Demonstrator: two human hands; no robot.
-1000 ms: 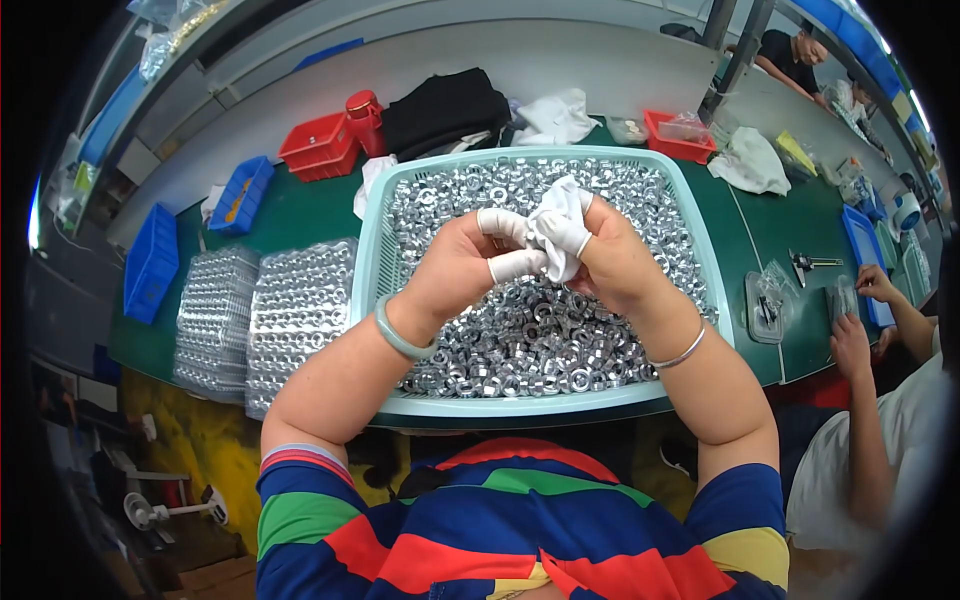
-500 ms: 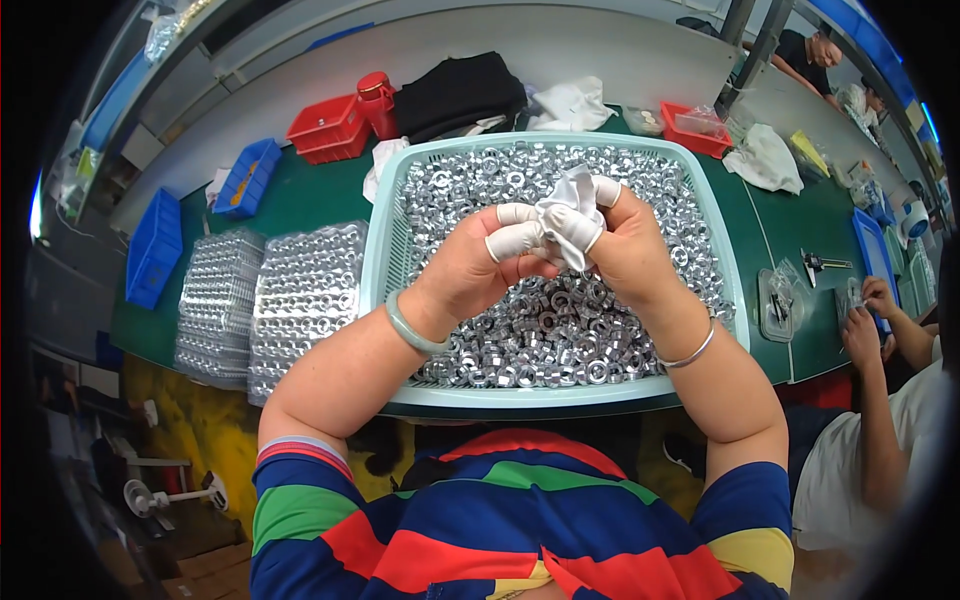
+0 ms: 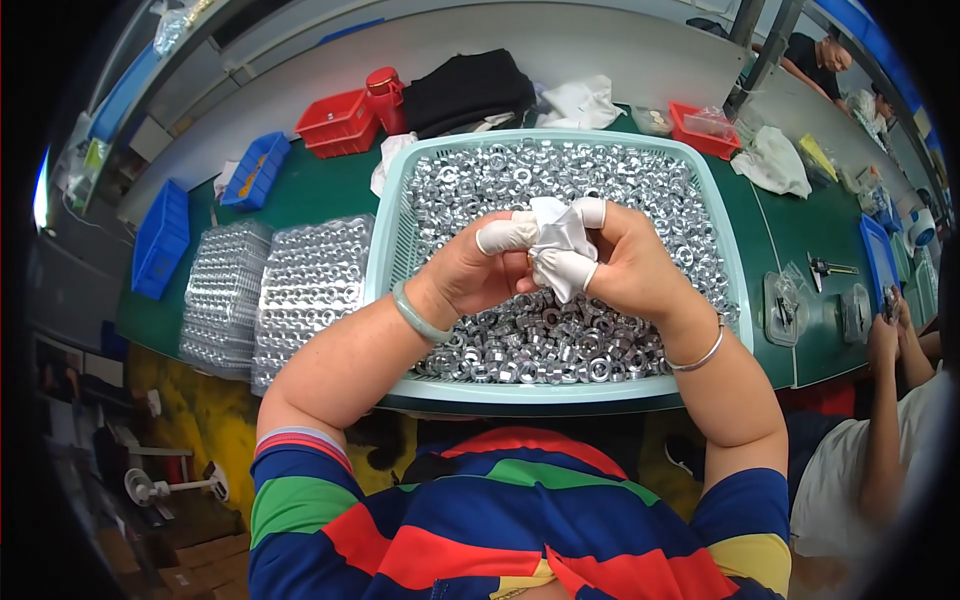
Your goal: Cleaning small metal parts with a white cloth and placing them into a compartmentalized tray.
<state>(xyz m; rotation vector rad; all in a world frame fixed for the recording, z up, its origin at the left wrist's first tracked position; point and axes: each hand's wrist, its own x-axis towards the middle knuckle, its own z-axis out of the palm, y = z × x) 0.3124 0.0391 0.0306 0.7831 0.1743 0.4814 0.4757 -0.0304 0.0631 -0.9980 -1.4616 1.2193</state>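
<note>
Over a wide pale-green plastic basket (image 3: 741, 300) heaped with shiny metal rings (image 3: 590, 345), I hold a small white cloth (image 3: 560, 228) between both hands. My left hand (image 3: 478, 262), with white finger cots on its fingertips, is closed at the cloth's left side. My right hand (image 3: 632, 262), also in finger cots, pinches the cloth from the right with thumb and fingers. Whatever the cloth may wrap is hidden; I cannot make it out.
Left of the basket stand two stacks of clear trays filled with metal rings (image 3: 312, 280). Blue bins (image 3: 160, 240), a red bin (image 3: 338, 122), a red flask (image 3: 384, 98) and black fabric (image 3: 470, 90) lie beyond. Calipers (image 3: 822, 270) and a co-worker's hands (image 3: 890, 325) are at right.
Both hands have turned slightly and shifted the cloth, with the right thumb now lower across it. The co-worker's hands at right have lifted away from the table.
</note>
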